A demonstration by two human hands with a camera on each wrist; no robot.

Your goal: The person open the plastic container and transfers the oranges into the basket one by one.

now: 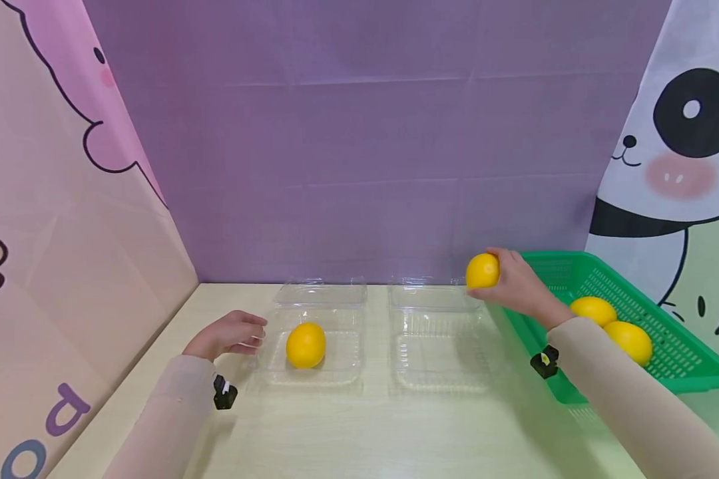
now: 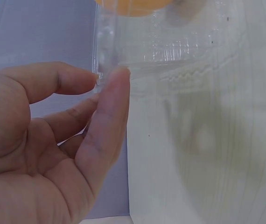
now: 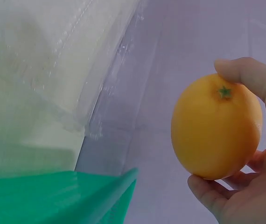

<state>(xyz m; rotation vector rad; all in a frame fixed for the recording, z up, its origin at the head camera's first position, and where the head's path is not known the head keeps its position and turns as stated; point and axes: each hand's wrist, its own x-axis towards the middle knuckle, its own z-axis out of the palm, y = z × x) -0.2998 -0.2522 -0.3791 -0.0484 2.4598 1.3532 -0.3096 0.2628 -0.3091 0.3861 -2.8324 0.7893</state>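
Observation:
My right hand (image 1: 512, 283) grips an orange (image 1: 482, 271) above the back right corner of the right see-through plastic box (image 1: 437, 382). In the right wrist view, the thumb presses near the green stem end of the orange (image 3: 217, 130), and fingertips support its far end. My left hand (image 1: 230, 334) is beside the left see-through box (image 1: 335, 380), fingers loosely bent and fingertips right at its side edge. In the left wrist view, thumb and fingers of the left hand (image 2: 53, 135) overlap the box edge. Another orange (image 1: 305, 345) lies inside that left box.
A green basket (image 1: 689, 379) holding more oranges (image 1: 629, 341) stands at the right, under my right forearm. Both boxes have raised lids (image 1: 320, 293) folded back toward the purple cloth (image 1: 365, 146). Printed cloths flank the pale table (image 1: 359, 439).

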